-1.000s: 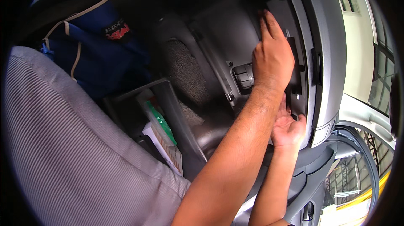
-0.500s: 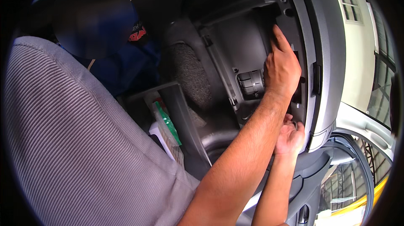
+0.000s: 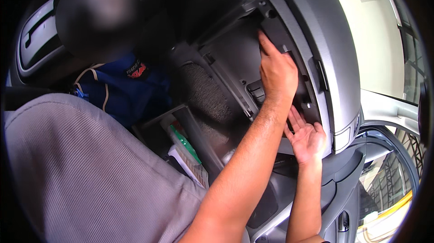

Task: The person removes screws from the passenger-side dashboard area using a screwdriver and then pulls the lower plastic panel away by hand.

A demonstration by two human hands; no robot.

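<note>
The dashboard hole (image 3: pixel 233 52) was already open, not yet covered. Your left hand (image 3: pixel 279 74) pointed a finger into it; I couldn't tell if it held anything. Your right hand (image 3: pixel 308 142) was open, palm up, empty.

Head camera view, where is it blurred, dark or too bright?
Head view: a round patch at upper left is blurred past recognition; same view, the dashboard opening falls into deep shadow above the left hand; same view, the pale wall at right is nearly washed out.
</note>
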